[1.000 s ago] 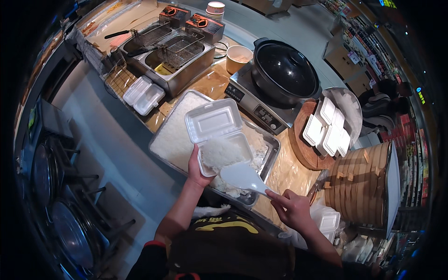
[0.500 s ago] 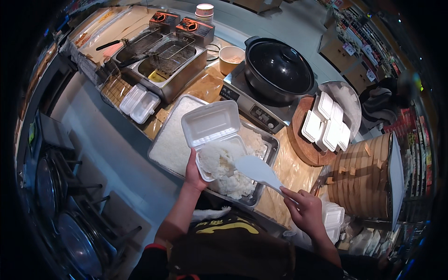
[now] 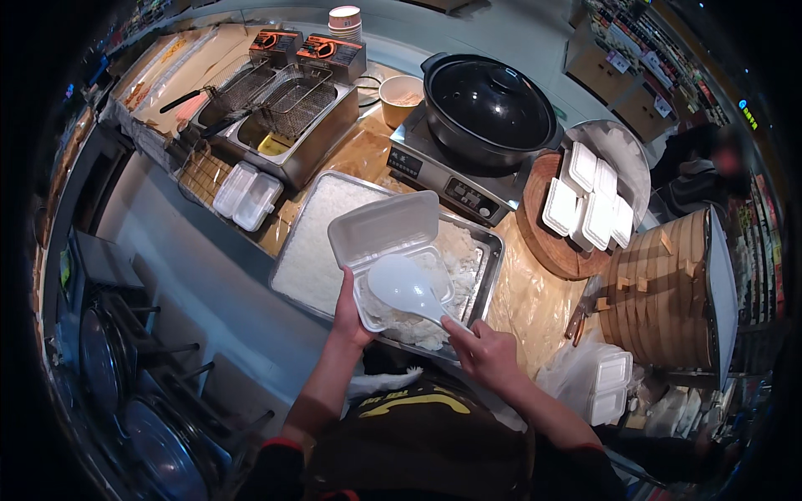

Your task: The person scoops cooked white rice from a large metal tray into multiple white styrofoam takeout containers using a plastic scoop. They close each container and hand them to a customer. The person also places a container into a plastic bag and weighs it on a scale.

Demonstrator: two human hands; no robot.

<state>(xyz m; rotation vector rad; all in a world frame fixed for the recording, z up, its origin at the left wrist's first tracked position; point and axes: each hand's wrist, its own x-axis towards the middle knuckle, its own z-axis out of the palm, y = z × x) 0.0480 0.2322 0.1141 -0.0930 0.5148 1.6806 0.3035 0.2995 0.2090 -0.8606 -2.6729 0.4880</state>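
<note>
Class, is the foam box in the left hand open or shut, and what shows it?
Open: the foam box's lid is raised, exposing rice inside, with the white paddle over it.

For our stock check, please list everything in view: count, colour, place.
Rectangular steel rice tray: one, silver, centre
Hinged foam box: one, white, above tray
Flat plastic paddle: one, white, over box
Other foam boxes: several, white, left, right
Round wooden board: one, brown, right
Boxy metal cooker: one, silver, upper centre
Round lidded pot: one, black, on cooker
Double steel fryer: one, silver, upper left
Round paper tub: one, yellowish, beside cooker
Paper cups: one stack, whitish, top
Bamboo steamer stack: one, tan, right
Left hand: one, bare, holding box
Right hand: one, bare, gripping paddle
</note>
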